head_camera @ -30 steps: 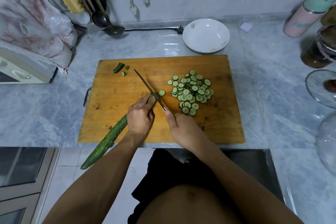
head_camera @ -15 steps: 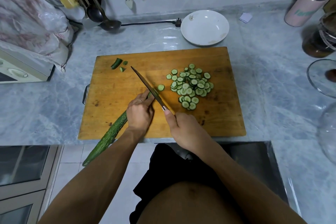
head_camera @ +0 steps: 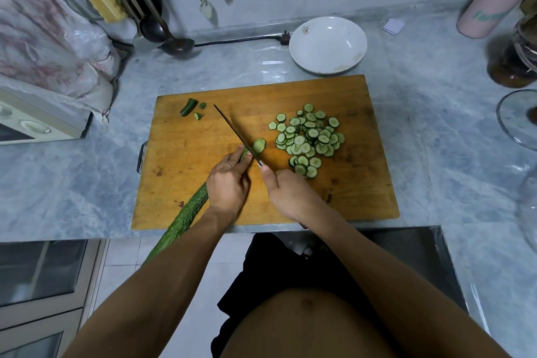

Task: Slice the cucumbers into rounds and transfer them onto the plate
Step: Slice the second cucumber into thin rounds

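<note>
A long green cucumber (head_camera: 186, 213) lies slantwise across the wooden cutting board (head_camera: 348, 189), its tail hanging past the counter's front edge. My left hand (head_camera: 228, 182) grips it close to the cut end. In my right hand (head_camera: 287, 193) is a knife (head_camera: 235, 132), its blade set against the cucumber's cut end. One fresh round (head_camera: 259, 145) leans beside the blade. A pile of several cucumber rounds (head_camera: 308, 138) covers the board's right half. The white plate (head_camera: 328, 43) stands behind the board with nothing on it.
Cucumber end pieces (head_camera: 190, 107) lie at the board's back left. Ladles (head_camera: 162, 29) hang at the back left over a black cord. A pink bottle (head_camera: 491, 6), dark jar (head_camera: 514, 61) and glass lid (head_camera: 517, 119) crowd the right. A white appliance (head_camera: 37, 122) sits left.
The knife has stayed at the cucumber's cut end, with one round beside the blade throughout. Both hands kept their grips; the view has shifted a little.
</note>
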A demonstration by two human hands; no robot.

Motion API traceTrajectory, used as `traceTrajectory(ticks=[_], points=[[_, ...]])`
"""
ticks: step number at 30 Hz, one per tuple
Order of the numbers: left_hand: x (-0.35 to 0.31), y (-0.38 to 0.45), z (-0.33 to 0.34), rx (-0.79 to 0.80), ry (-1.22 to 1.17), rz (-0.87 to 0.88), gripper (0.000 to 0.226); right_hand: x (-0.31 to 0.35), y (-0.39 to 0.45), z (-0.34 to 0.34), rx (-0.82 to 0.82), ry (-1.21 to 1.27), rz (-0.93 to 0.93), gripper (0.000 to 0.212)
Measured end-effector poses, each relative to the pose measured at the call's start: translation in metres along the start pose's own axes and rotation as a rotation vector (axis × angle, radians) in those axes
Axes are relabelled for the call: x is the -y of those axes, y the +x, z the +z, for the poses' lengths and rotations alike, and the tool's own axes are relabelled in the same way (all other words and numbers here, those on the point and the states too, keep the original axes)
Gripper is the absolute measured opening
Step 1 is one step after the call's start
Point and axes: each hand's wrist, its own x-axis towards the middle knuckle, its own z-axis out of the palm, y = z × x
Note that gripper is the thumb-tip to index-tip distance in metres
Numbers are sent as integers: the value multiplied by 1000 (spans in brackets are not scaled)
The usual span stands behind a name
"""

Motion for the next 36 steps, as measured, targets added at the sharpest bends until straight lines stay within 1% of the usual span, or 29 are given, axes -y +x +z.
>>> traceTrajectory(ticks=[5,9,10,12,15,18,25,29,36], points=[[3,2,-4,0,-24,5,44,-2,0,-2,-16,52,11,59],[3,2,-8,16,-36,9,44,1,-3,-10,101,182,128,56],[3,2,-9,22,-38,11,44,3,-3,-13,106,189,139,57],[4,3,-9,29,-42,14,47,4,-5,-16,69,154,110,62],[5,3,-10,32,-40,11,49,1,-11,-17,13,52,-1,65],[3,3,-10,18,-36,7,46,-3,-22,-14,0,-33,-73,66],[8,4,-5,53,-28,-36,39,-2,-41,-11,-5,-40,-129,64],[8,3,-4,38,-26,-22,34,-4,-41,-8,-7,-54,-131,64],[9,3,-1,16,-34,0,34,-4,-35,-3,-23,-49,-115,62]])
